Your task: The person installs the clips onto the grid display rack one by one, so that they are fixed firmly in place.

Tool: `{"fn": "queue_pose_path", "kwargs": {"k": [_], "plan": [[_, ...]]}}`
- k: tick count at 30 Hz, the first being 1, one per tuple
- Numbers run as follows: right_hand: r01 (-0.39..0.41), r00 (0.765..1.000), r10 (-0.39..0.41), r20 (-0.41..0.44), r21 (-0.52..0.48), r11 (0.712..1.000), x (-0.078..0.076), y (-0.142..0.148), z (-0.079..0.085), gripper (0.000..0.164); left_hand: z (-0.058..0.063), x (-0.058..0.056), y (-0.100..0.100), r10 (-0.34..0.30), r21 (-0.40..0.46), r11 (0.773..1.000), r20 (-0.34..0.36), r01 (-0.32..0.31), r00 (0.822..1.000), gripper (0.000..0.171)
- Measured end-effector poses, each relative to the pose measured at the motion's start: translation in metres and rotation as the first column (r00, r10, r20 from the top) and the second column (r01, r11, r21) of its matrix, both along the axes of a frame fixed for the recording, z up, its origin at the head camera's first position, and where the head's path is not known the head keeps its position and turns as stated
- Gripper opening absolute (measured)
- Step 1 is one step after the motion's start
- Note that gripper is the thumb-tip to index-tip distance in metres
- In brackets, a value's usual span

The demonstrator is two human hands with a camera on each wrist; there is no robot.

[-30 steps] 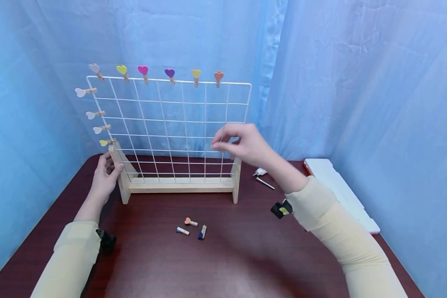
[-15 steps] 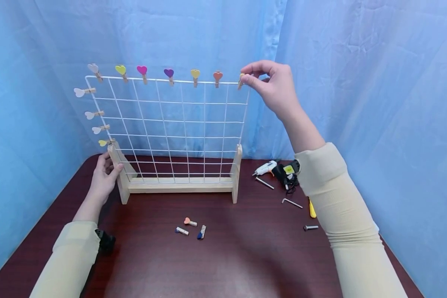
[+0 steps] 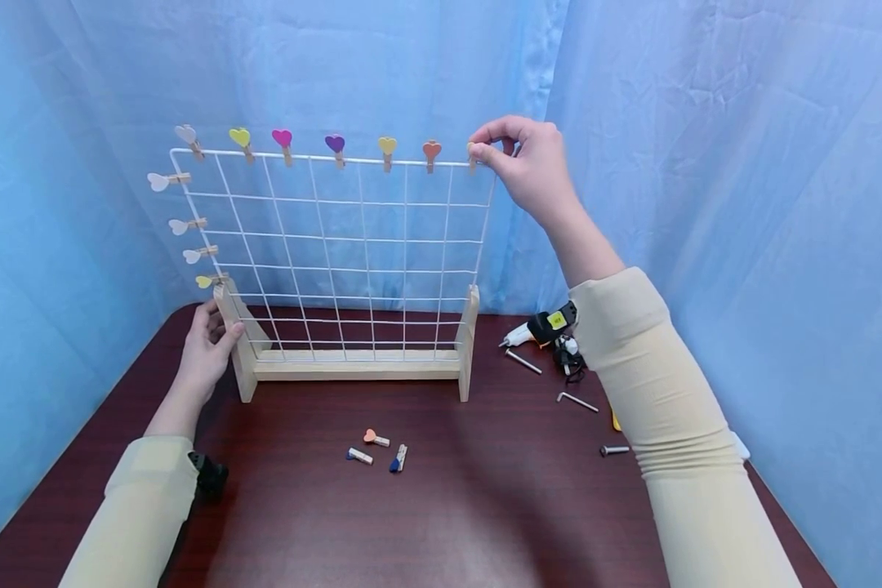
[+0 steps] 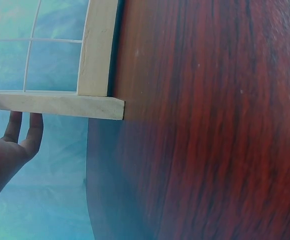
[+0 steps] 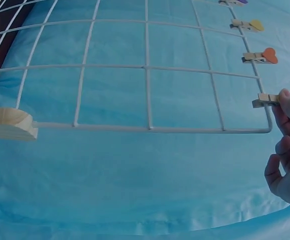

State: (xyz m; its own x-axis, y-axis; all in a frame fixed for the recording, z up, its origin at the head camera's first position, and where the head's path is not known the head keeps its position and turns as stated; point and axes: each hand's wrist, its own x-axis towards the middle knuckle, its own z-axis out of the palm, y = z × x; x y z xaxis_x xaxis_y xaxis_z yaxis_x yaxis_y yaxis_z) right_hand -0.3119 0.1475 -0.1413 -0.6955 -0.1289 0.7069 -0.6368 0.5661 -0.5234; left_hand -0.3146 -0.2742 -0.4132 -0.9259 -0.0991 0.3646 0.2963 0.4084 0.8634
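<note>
A white wire grid [image 3: 316, 237] stands upright in a wooden stand [image 3: 356, 373]. My left hand [image 3: 207, 347] holds the stand's left upright, thumb over the front; its fingers [image 4: 34, 132] meet the wood's edge in the left wrist view. At the grid's top right corner my right hand [image 3: 529, 163] pinches a small wooden heart clothespin [image 5: 267, 100], whose jaws straddle the frame wire; its heart is mostly hidden by the fingers. Several heart clothespins line the top wire, including an orange one [image 3: 431, 150], and more run down the left side, including a white one [image 3: 160, 182].
Three loose clothespins, including an orange-hearted one [image 3: 376, 438], lie on the dark red table [image 3: 382, 531]. To the right are a glue gun [image 3: 516, 336], a bolt [image 3: 523, 361], a hex key [image 3: 577, 401] and a shorter bolt [image 3: 614, 450]. Blue curtains [image 3: 669, 163] surround the table.
My right hand has risen from the grid's middle right to its top right corner with the clothespin, then shifted slightly left along the wire. My left hand has stayed in place.
</note>
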Motion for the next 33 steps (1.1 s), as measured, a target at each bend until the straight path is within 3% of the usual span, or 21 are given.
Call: {"fn": "queue_pose_path", "kwargs": {"k": [9,15,19,22,27,29,33], "plan": [[-0.030,0.999,0.030,-0.010,-0.019,0.999,0.004,0.000,-0.002,0.023,0.001,0.000,-0.001,-0.009,0.014,1.000,-0.018,0.009,1.000,0.057],[-0.086,0.991,0.083,-0.108,-0.022,0.996,0.044,-0.008,0.005,0.026,0.001,-0.001,-0.002,-0.004,0.006,1.000,-0.005,0.004,1.000,0.058],[-0.150,0.974,0.152,-0.168,0.028,0.988,0.066,-0.017,-0.004,0.024,0.002,0.001,-0.001,0.000,0.007,1.000,-0.009,0.000,1.000,0.057],[-0.218,0.956,0.234,-0.175,0.105,0.970,0.074,-0.024,-0.023,0.023,0.003,0.002,0.001,0.002,0.009,1.000,-0.014,-0.002,1.000,0.055],[-0.307,0.940,0.333,-0.075,0.242,0.920,0.065,-0.030,-0.080,0.024,0.004,0.003,0.002,0.004,0.020,1.000,-0.016,-0.004,1.000,0.054],[-0.343,0.930,0.367,-0.029,0.295,0.892,0.061,-0.034,-0.105,0.025,0.003,0.004,0.002,-0.001,0.023,1.000,-0.016,0.001,1.000,0.055],[-0.422,0.898,0.438,0.047,0.376,0.825,0.069,-0.046,-0.151,0.028,0.002,0.003,0.002,-0.014,0.028,1.000,-0.024,0.015,1.000,0.056]]}}
